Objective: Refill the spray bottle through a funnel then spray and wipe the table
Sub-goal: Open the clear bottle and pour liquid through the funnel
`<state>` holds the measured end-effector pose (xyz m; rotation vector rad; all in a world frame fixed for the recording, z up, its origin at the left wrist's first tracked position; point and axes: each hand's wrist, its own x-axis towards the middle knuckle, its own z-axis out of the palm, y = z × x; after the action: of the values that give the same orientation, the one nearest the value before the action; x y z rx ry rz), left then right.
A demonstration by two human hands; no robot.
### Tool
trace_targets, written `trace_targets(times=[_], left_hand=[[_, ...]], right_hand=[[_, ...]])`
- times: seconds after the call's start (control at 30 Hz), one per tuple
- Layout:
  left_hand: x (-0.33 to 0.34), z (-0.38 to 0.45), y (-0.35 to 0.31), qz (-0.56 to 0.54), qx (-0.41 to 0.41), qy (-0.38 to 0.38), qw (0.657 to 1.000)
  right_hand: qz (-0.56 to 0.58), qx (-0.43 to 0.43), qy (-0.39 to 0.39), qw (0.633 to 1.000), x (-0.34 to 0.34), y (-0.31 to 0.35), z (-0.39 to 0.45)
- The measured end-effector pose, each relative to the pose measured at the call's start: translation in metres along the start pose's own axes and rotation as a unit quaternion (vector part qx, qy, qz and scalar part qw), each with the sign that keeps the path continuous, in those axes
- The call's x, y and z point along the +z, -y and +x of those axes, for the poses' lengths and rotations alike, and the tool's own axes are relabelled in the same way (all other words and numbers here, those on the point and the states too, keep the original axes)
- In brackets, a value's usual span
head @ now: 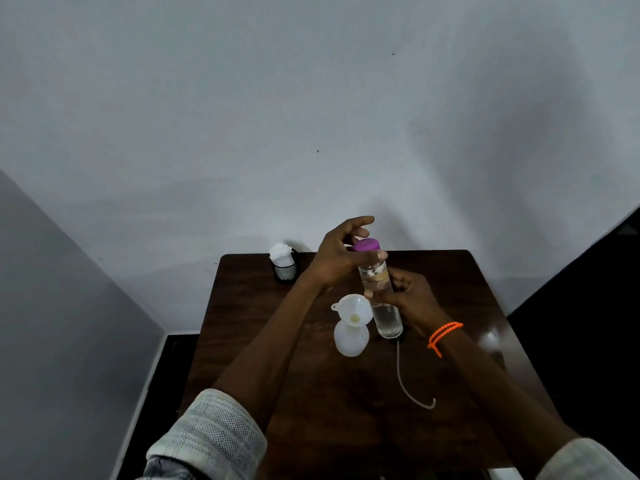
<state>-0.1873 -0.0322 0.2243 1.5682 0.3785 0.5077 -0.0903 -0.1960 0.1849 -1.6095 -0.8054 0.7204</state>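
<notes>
Both hands were on the clear bottle [381, 299], only one view to go on, the head cam. Right hand [410, 299] was wrapped around the middle of it, fingers curled in from the right side, orange band [445, 336] on that wrist. Left hand [341, 254] came in from the left across the table and sat up at the purple cap [367, 244], thumb pressed on the neck just under the cap and the fingers curved over the top; index finger stuck out past it. So that one was gripping the cap end, the right one gripping the body. Both forearms were bare, with pale sleeves [207, 441] pushed up near the elbows.

Bottle was roughly upright, tilted a little, with its base down close to the table [460, 271]; couldn't tell if it actually touched. It had clear liquid in it, looked mostly full, and a label or something blurry near the top.

Just left of it stood the white spray bottle [351, 337] with the white funnel [353, 310] sitting in its neck. Couldn't see any level through the white plastic. A thin tube [407, 382] lay on the wood by the clear bottle's base, curling toward the near edge.

Back left corner had a dark mesh cup [285, 270] with white tissue [281, 252] stuffed in it.
</notes>
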Motion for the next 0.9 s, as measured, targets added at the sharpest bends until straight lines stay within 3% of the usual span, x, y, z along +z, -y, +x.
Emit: trace_targets(times=[0.2, 0.4, 0.6, 0.9], left_hand=[[-0.0011, -0.0006, 0.0035, -0.122, -0.032, 0.040, 0.991], [0.0018, -0.0004, 0.0023, 0.006, 0.001, -0.012, 1.000], [-0.0007, -0.0037, 0.0053, -0.065, -0.016, 0.023, 0.997], [0.0066, -0.0074, 0.0060, -0.020, 0.009, -0.060, 0.998]], right_hand=[[0.038, 0.006, -0.006, 0.999, -0.0009, -0.0016, -0.0001], [0.015, 0.005, 0.001, 1.000, 0.0003, -0.0034, -0.0006], [0.026, 0.009, -0.006, 1.000, -0.0002, -0.0032, -0.0018], [0.015, -0.002, 0.001, 1.000, 0.0014, -0.0014, -0.0033]])
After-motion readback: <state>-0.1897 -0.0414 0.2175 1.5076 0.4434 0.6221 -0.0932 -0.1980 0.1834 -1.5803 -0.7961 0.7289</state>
